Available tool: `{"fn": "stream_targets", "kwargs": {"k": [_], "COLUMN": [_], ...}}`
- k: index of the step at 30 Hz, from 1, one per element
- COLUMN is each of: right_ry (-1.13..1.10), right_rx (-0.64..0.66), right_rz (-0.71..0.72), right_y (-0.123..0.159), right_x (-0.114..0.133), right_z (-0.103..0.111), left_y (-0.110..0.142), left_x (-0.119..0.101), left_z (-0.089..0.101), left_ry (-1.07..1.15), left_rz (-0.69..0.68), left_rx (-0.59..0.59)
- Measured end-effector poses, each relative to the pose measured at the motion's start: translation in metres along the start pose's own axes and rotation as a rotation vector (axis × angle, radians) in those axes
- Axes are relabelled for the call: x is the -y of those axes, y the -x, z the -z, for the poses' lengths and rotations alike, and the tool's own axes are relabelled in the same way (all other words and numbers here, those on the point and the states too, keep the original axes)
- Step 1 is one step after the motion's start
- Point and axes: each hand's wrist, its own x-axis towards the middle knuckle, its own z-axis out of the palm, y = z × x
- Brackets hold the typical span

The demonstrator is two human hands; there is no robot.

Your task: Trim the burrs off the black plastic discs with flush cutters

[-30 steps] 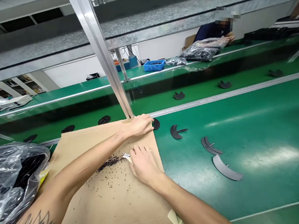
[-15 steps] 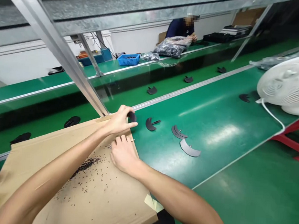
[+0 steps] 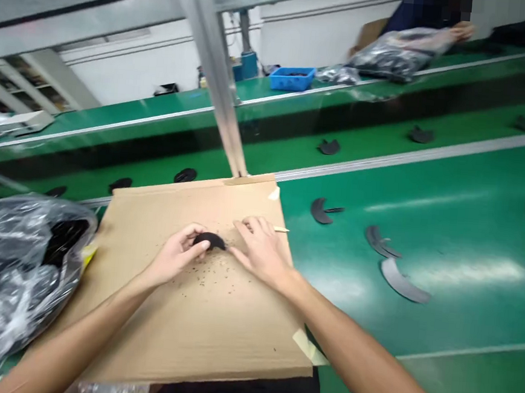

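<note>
A black crescent-shaped part (image 3: 211,240) is pinched in my left hand (image 3: 180,252), thumb in front and fingers behind, just above the cardboard sheet (image 3: 224,339). My right hand (image 3: 262,250) is close by on the right, palm down, its thumb reaching toward the part's end and held apart from the bent fingers. I cannot tell whether the thumb touches the part. Tiny dark pieces (image 3: 203,281) lie scattered on the cardboard under both hands. A pale pointed sliver (image 3: 281,229) shows beside my right hand at the sheet's right edge.
Three curved parts, a black one (image 3: 320,211), a dark grey one (image 3: 380,242) and a lighter one (image 3: 403,281), lie to the right. More black parts line the green conveyor (image 3: 370,147). A plastic bag (image 3: 6,273) is left; a metal post (image 3: 217,78) rises behind. A co-worker sits opposite.
The view has swung left, bringing the plastic bag into sight. My left hand has brought the black part from the cardboard's far right edge back over its middle, beside my right hand.
</note>
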Motion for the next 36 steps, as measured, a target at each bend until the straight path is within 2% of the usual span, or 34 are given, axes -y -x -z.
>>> {"fn": "stream_targets", "kwargs": {"k": [3,5,9,12,15,19,21,23,27,36], "right_ry": [-0.207,-0.305,-0.395,-0.449,-0.567,-0.935,-1.041,-1.128,-1.325,-1.246], "right_rx": [-0.053,-0.066,-0.035,0.026,0.048,0.003,0.012,0.052,0.162,0.185], "right_rz": [0.198,0.281,0.333,0.339,0.241,-0.103,-0.190,-0.208,-0.284,-0.295], "right_y": [-0.002,-0.001,0.004,0.007,0.010,0.012,0.010,0.007,0.000,0.010], "right_x": [-0.001,0.000,0.005,0.010,0.016,0.024,0.024,0.020,0.014,0.023], "right_z": [-0.009,-0.013,-0.017,-0.018,-0.018,-0.011,-0.007,-0.004,-0.006,-0.009], "left_y": [0.006,0.011,0.025,0.031,0.035,0.038,0.037,0.035,0.031,0.043], "left_x": [0.007,0.012,0.024,0.032,0.038,0.042,0.043,0.042,0.041,0.039], "left_z": [-0.004,-0.006,-0.008,-0.007,-0.007,-0.008,-0.009,-0.010,-0.009,-0.005], "left_ry": [0.054,-0.014,-0.282,-0.379,-0.409,-0.417,-0.381,-0.338,-0.354,-0.501], "left_rz": [-0.034,-0.112,-0.336,-0.506,-0.591,-0.495,-0.440,-0.427,-0.486,-0.545], "left_rx": [-0.051,-0.084,-0.122,-0.107,-0.091,-0.144,-0.171,-0.188,-0.187,-0.200]}}
